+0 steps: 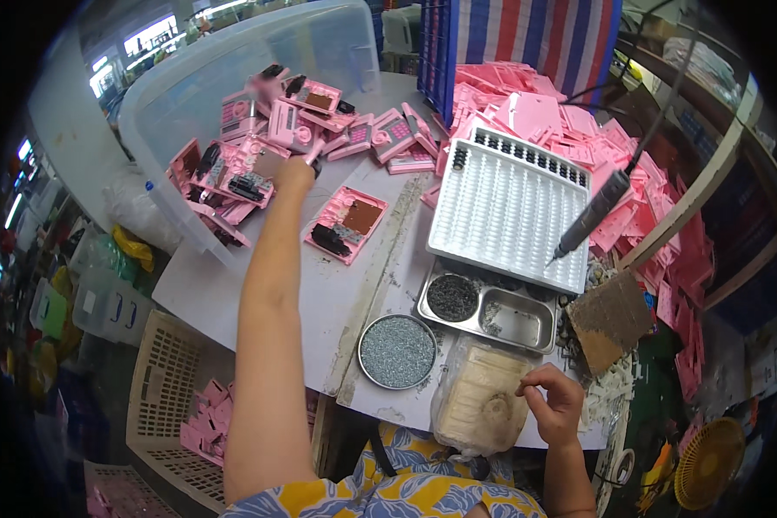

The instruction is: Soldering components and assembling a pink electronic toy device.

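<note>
My left hand [295,171] is stretched far out to a heap of pink plastic housings [268,138] at the mouth of a tipped clear tub [190,78]; it is closed on one pink piece [313,154]. One pink housing [346,223] with a brown board inside lies alone on the white table [233,293]. My right hand [554,402] rests near the table's front edge, fingers pinched over a clear bag of small cream parts [483,406]; what the fingers hold cannot be seen.
A white pegged tray [509,207] lies centre right, an electric screwdriver [589,216] hanging over it. A steel divided tray [492,311] and a round dish of screws [397,350] sit in front. Pink covers [639,173] pile up at right; cream crates [168,388] stand below left.
</note>
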Demonstrator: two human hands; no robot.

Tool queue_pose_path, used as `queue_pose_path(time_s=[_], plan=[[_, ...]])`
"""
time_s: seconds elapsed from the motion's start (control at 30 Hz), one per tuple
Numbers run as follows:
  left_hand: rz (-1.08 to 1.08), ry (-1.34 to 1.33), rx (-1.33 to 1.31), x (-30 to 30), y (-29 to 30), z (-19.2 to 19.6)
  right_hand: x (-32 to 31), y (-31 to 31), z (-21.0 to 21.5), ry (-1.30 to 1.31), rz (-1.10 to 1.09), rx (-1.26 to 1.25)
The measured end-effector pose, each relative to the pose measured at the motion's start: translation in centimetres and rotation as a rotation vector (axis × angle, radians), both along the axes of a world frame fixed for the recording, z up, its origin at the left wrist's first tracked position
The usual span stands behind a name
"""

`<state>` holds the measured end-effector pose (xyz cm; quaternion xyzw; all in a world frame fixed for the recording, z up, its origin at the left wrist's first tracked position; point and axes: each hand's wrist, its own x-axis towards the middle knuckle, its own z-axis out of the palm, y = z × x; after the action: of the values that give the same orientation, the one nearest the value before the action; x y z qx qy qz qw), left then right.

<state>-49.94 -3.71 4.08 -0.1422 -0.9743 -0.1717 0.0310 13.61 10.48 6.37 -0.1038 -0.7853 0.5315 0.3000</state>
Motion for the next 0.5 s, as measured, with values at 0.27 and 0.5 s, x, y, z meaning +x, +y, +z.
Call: queue_pose_path(time_s=[0.27,0.5], plan=[[-0.575,-0.692,1.553,26.2,-4.6,4.5,-8.8,-0.7,-2.7,-0.027,0.436,-0.781],[-0.637,-0.794,1.341,48.2,-5.2,-2.7,-2.1,-1.8,-3.6,-0.040,0.205,-0.875]])
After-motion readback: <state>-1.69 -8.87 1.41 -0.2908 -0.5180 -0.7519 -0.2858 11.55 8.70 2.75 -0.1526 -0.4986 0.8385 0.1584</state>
